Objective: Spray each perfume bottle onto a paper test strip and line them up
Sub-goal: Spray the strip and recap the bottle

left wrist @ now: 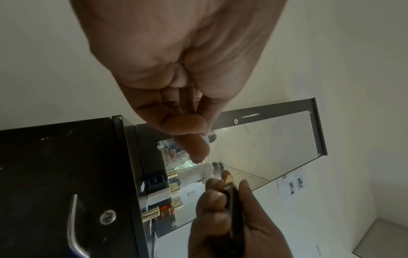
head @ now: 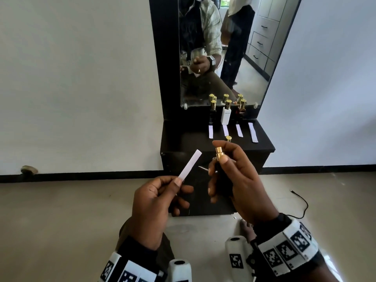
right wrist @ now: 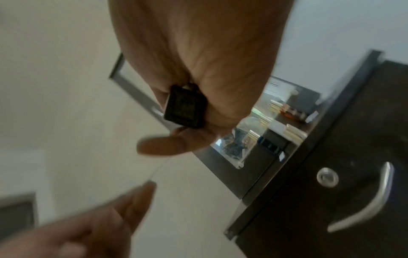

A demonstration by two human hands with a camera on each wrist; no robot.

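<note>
Strip [head: 189, 165]: pinched at its lower end by left hand [head: 154, 208], tilted up toward nozzle, likely to catch spray.
Bottle [head: 220, 174]: dark, upright, clamped in right hand [head: 240, 182], forefinger over gold sprayer.
Bench [head: 183, 143]: 3 capped bottles, 4 strips lined up, loose cap [head: 228, 138].

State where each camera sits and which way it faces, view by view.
Head: worn on the head, looking forward and down at both hands, left hand pinching a paper strip, right hand gripping a black bottle.
Left wrist: looks along the left palm toward the mirror.
Right wrist: looks along the right palm; blurred.
All three share the black bottle.
</note>
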